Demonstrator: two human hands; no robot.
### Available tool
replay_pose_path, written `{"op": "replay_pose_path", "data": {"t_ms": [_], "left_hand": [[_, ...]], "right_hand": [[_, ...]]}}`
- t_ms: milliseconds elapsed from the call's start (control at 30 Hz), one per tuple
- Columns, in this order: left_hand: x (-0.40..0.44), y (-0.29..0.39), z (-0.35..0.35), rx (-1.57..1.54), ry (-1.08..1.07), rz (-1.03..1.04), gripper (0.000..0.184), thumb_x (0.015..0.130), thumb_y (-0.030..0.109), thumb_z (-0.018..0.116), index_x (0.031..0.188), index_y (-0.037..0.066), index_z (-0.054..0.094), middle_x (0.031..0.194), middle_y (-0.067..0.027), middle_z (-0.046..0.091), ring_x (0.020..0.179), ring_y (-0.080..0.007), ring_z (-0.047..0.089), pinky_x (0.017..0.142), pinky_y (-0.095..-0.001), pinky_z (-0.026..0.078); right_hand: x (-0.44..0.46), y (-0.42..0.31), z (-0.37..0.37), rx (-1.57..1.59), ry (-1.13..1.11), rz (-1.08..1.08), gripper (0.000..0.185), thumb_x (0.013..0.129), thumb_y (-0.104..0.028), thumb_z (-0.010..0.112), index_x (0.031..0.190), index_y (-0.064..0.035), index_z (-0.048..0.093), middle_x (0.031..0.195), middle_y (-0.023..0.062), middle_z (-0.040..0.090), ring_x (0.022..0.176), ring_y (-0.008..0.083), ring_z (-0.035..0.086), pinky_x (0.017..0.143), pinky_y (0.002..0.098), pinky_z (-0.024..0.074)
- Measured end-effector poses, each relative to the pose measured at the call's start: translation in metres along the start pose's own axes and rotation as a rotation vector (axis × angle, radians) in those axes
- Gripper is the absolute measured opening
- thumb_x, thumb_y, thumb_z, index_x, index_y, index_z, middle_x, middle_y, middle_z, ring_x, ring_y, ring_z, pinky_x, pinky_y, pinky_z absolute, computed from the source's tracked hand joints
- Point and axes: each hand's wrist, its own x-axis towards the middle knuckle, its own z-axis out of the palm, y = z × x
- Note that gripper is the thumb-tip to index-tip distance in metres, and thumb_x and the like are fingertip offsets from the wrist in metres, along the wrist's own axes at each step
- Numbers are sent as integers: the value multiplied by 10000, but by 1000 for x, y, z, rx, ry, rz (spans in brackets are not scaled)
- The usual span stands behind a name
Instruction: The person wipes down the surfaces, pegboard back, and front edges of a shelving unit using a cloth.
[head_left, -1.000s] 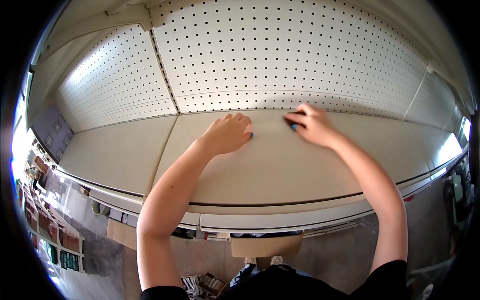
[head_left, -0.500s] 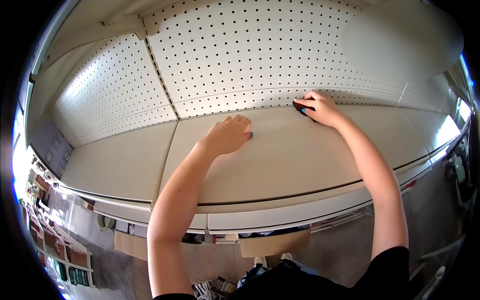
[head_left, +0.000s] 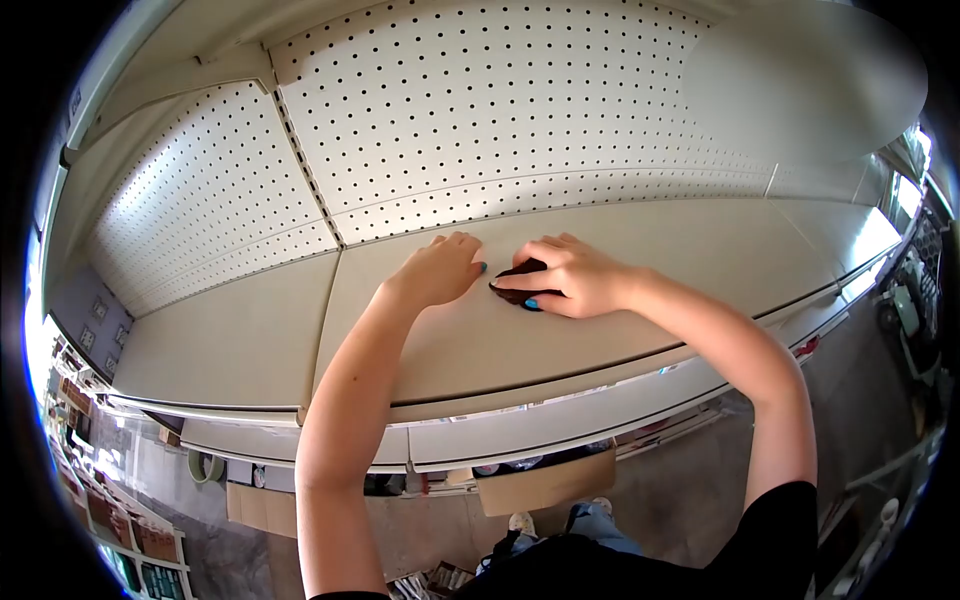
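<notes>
White pegboard [head_left: 480,120] backs a pale shelf [head_left: 540,350] as the head camera looks down on your work. Your right hand [head_left: 585,280] grips a dark cloth [head_left: 516,297] against the shelf, just beside your left hand [head_left: 435,272], which rests loosely with nothing visible in its grasp. For an even stroke, it seems best to spread your right fingers over the cloth, press lightly and clear your left thumb.

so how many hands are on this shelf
2: the left hand on the shelf near the perforated back panel, and the right hand beside it, holding a dark item. No others show.
</notes>
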Motion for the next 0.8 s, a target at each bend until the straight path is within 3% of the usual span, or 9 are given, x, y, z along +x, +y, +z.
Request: {"op": "replay_pose_path", "data": {"t_ms": [167,300,400,533,633,800], "left_hand": [[-1,-2,5,-57,58,5,364,938,239,486,1268,83,479,1291,-107,491,1214,-286,458,992,-408,402],[6,3,6,55,106,8,335,934,248,469,1211,61,494,1220,-122,521,1174,-292,486,948,-423,442],[15,10,-4,71,-3,-64,314,935,242,458,1200,79,501,1189,-115,530,1144,-276,506,918,-433,454],[33,40,-20,230,-176,-272,276,919,220,464,1158,115,556,1142,-100,581,1080,-283,547,895,-408,459],[53,54,-22,204,-153,-279,273,927,230,445,1148,130,570,1160,-79,584,1089,-264,550,885,-404,467],[79,68,-18,-13,-62,-309,280,923,219,457,1162,140,579,1178,-37,596,1087,-230,552,908,-398,458]], "right_hand": [[-9,31,-2,-87,6,82,362,831,-235,622,1193,-250,622,1100,39,545,1007,217,541,902,373,423],[-36,87,-21,-24,-75,434,377,860,-238,576,1236,-226,550,1197,53,523,1083,240,530,927,382,426],[-63,126,-27,-197,-88,571,334,887,-239,530,1218,-194,525,1245,58,495,1155,253,491,959,399,391],[-77,140,-32,-234,-88,610,312,900,-237,504,1207,-192,531,1230,69,494,1166,254,478,944,436,385],[-77,143,-24,-261,-97,596,307,906,-228,475,1204,-183,537,1202,95,497,1138,261,488,919,465,388],[-65,104,-25,-117,-162,242,300,891,-237,492,1174,-157,551,1166,121,502,1098,279,503,899,478,385]]}}
